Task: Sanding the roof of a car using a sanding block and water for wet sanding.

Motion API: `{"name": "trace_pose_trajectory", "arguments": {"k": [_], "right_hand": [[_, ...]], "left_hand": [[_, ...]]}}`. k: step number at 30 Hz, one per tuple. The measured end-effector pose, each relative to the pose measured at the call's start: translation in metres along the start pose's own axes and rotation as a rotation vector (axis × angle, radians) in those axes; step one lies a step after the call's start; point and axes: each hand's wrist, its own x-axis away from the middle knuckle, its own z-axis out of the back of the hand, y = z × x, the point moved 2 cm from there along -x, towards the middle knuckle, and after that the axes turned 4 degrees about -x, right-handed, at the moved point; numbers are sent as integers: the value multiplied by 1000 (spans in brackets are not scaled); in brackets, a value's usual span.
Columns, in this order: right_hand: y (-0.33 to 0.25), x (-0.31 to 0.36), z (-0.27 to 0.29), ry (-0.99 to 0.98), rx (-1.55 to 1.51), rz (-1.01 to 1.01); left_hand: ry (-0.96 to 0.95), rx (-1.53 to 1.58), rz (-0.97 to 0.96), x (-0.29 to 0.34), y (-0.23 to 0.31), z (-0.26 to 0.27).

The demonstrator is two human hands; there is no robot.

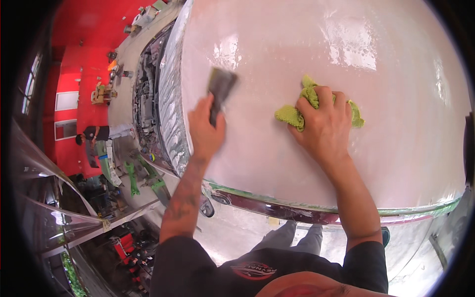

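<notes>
My left hand [206, 129] grips a dark grey sanding pad [223, 84] with a yellowish edge, blurred by motion, over the left part of a car roof [262, 163]. The roof has a pale pinkish-grey coat and looks wet, with shiny patches toward its far side. To the right, my right hand [326, 121] presses a bunched yellow-green cloth [291, 116] onto the same panel, its fingers curled over the fabric. Parts of the cloth stick out on both sides of the hand.
Wrinkled plastic sheeting [174, 99] covers the windshield area left of the roof. Beyond it lies an uncovered engine bay [146, 94]. A person [96, 133] stands farther left by green panels [131, 178]. The roof's near edge [277, 210] runs in front of my body.
</notes>
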Motion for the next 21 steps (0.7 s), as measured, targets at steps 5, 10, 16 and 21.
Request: {"name": "trace_pose_trajectory", "arguments": {"k": [5,10,16,21], "right_hand": [[-7,2,4,-11,-30,6],[-15,-1,-1,16,-77,14],[1,4,1,-14,-40,-8],[-5,2,6,-18,-63,-13]], "left_hand": [[34,-4,-108,-16,2,9],[124,-72,208,-170,-74,-3],[5,-32,-36,-66,6,-9],[17,-24,8,-113,-31,-8]]}}
